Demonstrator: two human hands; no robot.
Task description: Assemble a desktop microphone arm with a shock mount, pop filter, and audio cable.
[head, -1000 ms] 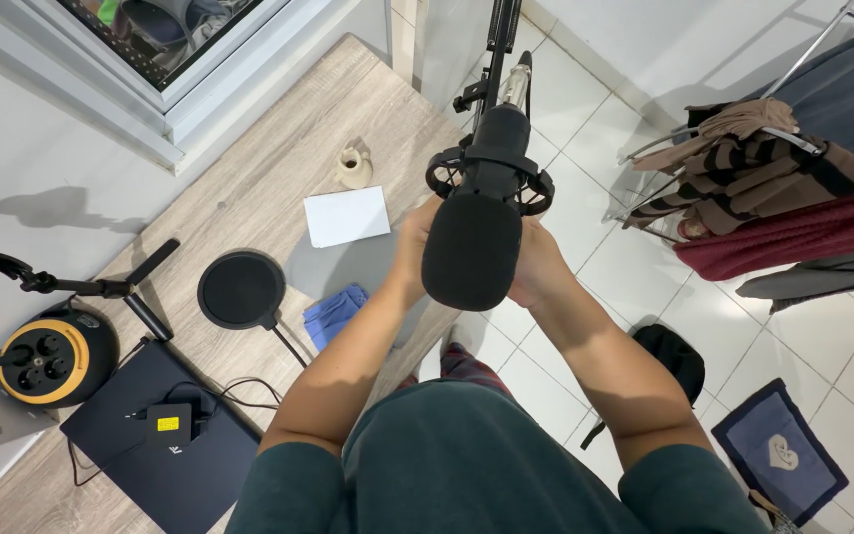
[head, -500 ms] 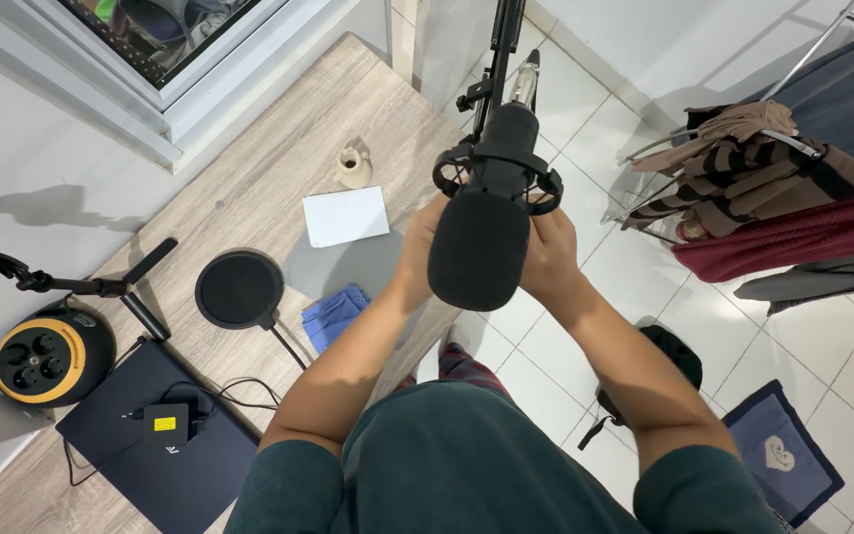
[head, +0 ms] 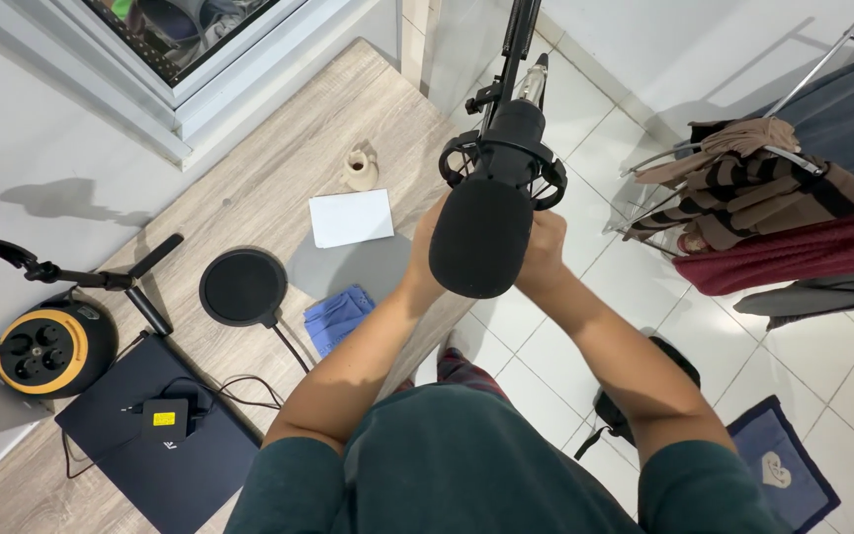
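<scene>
Both hands' fingers hidden behind microphone (head: 483,232) — grip unreadable.

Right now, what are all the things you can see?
Black foam-covered microphone: one, on a boom stand, centre.
Round black pop filter: one, on the wooden desk.
White paper sheet: one, desk middle.
Blue folded cloth: one, desk edge.
Small beige vase: one, above the paper.
Dark closed laptop: one, black charger brick on top.
Yellow-and-black cable reel: one, far left.
Clothes on rack: several, brown, red, grey, right.
Hands: left hand and right hand, beside the microphone.
</scene>
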